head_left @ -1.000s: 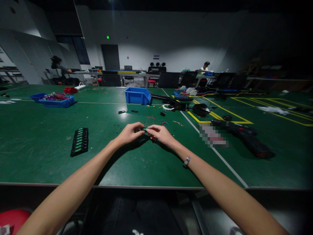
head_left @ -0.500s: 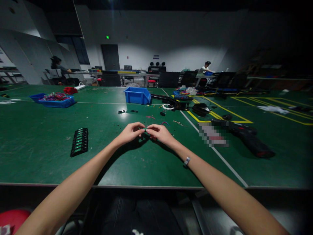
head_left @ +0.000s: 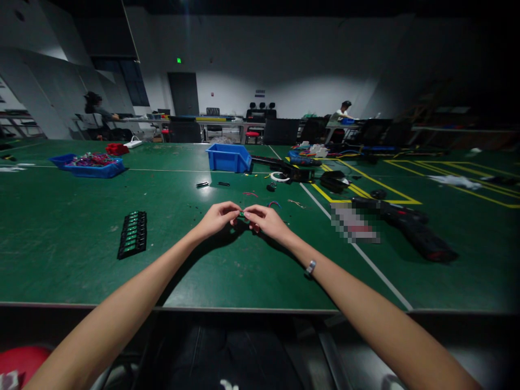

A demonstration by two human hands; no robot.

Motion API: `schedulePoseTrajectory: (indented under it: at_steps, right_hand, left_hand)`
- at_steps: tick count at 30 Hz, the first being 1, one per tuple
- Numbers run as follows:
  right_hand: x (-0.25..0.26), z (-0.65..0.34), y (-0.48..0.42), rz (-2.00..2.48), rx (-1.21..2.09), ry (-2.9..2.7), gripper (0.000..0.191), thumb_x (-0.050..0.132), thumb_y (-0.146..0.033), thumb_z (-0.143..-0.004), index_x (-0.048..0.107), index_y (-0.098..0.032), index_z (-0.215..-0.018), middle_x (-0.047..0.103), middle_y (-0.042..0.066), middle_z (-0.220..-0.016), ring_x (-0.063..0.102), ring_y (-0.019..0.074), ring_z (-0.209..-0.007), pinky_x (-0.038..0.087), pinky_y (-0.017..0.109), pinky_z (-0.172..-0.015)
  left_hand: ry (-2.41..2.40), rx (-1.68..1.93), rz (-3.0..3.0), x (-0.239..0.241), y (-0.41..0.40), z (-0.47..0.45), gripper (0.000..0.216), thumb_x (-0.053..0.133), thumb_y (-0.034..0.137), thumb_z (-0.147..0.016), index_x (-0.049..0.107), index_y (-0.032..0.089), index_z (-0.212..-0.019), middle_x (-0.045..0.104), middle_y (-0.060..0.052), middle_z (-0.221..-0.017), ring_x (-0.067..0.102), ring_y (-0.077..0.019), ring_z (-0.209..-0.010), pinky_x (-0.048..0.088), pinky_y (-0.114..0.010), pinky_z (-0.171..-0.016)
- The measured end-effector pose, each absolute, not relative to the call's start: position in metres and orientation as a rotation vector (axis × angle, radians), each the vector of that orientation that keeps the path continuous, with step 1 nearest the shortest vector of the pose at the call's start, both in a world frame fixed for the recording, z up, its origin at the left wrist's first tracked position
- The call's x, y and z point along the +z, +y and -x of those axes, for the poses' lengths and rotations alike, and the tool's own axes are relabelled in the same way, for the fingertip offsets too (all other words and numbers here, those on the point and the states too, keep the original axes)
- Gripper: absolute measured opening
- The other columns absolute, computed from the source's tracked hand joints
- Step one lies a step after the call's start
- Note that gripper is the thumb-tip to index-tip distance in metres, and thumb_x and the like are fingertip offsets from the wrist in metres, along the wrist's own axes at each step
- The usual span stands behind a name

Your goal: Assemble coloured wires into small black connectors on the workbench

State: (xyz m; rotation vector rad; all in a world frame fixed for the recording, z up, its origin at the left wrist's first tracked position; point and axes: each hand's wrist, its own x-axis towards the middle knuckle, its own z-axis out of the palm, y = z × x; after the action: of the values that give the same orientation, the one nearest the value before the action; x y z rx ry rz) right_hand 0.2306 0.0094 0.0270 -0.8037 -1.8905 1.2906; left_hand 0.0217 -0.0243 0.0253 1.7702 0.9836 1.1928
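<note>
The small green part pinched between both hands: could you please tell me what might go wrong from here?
1. The small green part is held only at the fingertips of the left hand and right hand; it could slip and be hard to spot on the green table.
2. Loose wires lie just beyond the right hand; a knuckle might sweep them away.
3. The room is dim, so fine detail on the part may be missed.

Left hand (head_left: 217,218) and right hand (head_left: 266,221) bare, forearms bare to the picture's lower edge; a small silvery wristband (head_left: 310,267) circles the right wrist; dark trousers (head_left: 227,352) cover the lap.
</note>
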Motion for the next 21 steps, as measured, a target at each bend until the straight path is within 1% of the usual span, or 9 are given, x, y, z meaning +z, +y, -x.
schedulePoseTrajectory:
  at_steps: [5,12,17,21]
  right_hand:
    - [0.0283,-0.2314,0.0083,0.824,1.24,-1.928,0.038,0.064,-0.049,-0.086,0.069,-0.015,-0.102,0.062,0.001,-0.067,0.055,0.0129,-0.055,0.041,0.024,-0.048]
    - [0.029,-0.2318,0.0077,0.794,1.231,-1.934,0.036,0.064,-0.047,-0.086,0.07,-0.016,-0.102,0.063,0.002,-0.068,0.056,0.0135,-0.056,0.043,0.024,-0.048]
    - [0.0291,-0.2313,0.0075,0.79,1.226,-1.938,0.036,0.064,-0.047,-0.086,0.071,-0.015,-0.101,0.062,0.002,-0.068,0.055,0.0131,-0.055,0.042,0.024,-0.048]
    - [0.0295,-0.2315,0.0067,0.786,1.253,-1.94,0.036,0.065,-0.048,-0.086,0.071,-0.015,-0.099,0.062,0.001,-0.067,0.055,0.0128,-0.055,0.042,0.024,-0.049]
  left_hand:
    - [0.99,1.199,-1.755,0.0258,-0.0245,-0.0224,0.025,0.064,0.031,-0.087,0.07,0.012,-0.102,0.066,-0.003,-0.078,0.06,-0.013,-0.068,0.047,-0.026,-0.07]
    - [0.99,1.208,-1.721,0.0256,-0.0237,-0.0228,0.024,0.064,0.029,-0.086,0.07,0.011,-0.1,0.067,-0.003,-0.076,0.06,-0.0134,-0.068,0.047,-0.026,-0.07]
    - [0.996,1.201,-1.723,0.0239,-0.0231,-0.0215,0.025,0.063,0.031,-0.087,0.07,0.011,-0.1,0.066,-0.003,-0.073,0.06,-0.0131,-0.066,0.047,-0.026,-0.069]
    - [1.016,1.188,-1.727,0.0234,-0.0237,-0.0215,0.024,0.062,0.033,-0.088,0.069,0.011,-0.095,0.064,-0.001,-0.07,0.058,-0.012,-0.062,0.046,-0.025,-0.065]
